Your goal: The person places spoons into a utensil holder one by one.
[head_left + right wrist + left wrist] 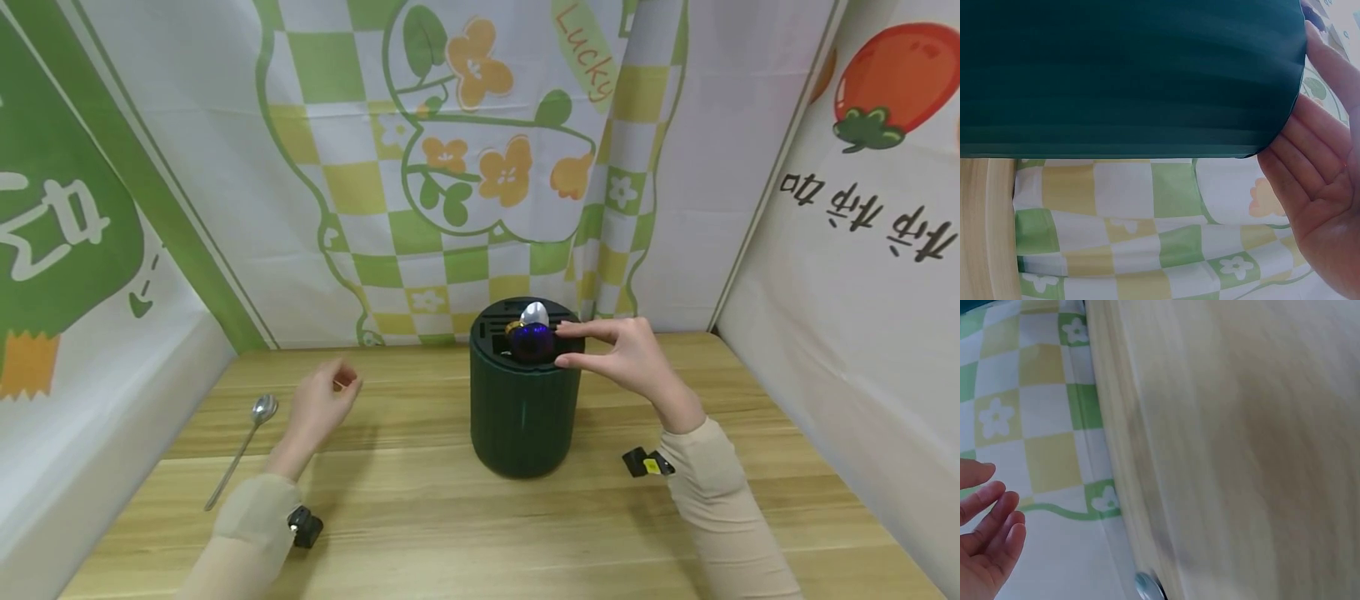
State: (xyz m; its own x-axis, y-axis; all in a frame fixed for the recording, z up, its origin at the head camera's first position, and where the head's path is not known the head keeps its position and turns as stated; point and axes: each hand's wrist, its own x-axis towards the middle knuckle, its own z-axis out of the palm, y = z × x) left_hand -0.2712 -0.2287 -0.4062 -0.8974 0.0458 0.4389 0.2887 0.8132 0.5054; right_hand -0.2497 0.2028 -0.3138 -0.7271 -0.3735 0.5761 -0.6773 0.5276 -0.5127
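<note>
A dark green ribbed utensil holder (522,425) stands upright on the table, its slotted top facing up. Out of its opening rise the heads of a silver spoon (534,313) and a shiny blue-purple utensil (532,342), with a bit of gold beside them. My right hand (630,360) is at the holder's right rim, thumb and fingers apart and nearly straight; the right wrist view shows the fingers (1310,150) along the rim's edge. Over the table's left side, my left hand (317,406) hangs loosely curled, holding nothing. Left of it lies a silver long-handled spoon (243,450).
The wooden table (450,533) ends at the back against a checkered curtain (450,267). White printed sheets (862,292) flank both sides. Each sleeve carries a small black device (304,527) at the wrist.
</note>
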